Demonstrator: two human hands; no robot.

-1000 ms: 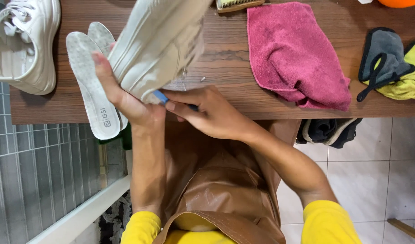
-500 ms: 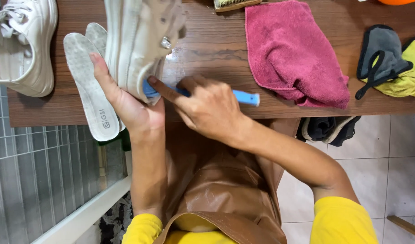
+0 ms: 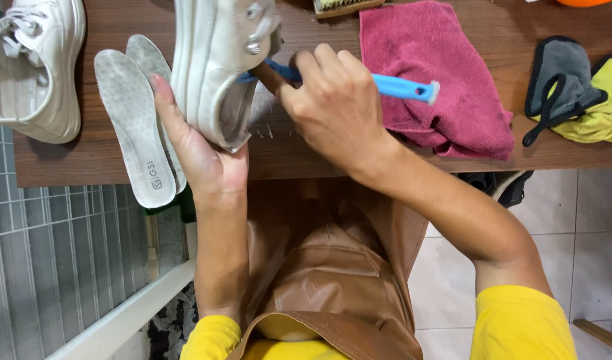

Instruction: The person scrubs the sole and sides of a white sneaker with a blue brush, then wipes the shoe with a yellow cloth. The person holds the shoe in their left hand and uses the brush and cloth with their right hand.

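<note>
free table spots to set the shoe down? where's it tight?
One bare strip of table lies along the near edge, between the insoles and the pink towel, under the held shoe. Another sits between towel and grey-yellow mitts. The left end is crowded: second shoe, then insoles. The right hand holds a blue brush; the left hand grips the shoe.

surface: dark wooden table (image 3: 306, 150) | on it: white sneaker (image 3: 36, 67), two insoles (image 3: 136, 120), crimson towel (image 3: 429, 73), grey-yellow cloths (image 3: 579, 90), brush (image 3: 339, 5) at far edge
</note>
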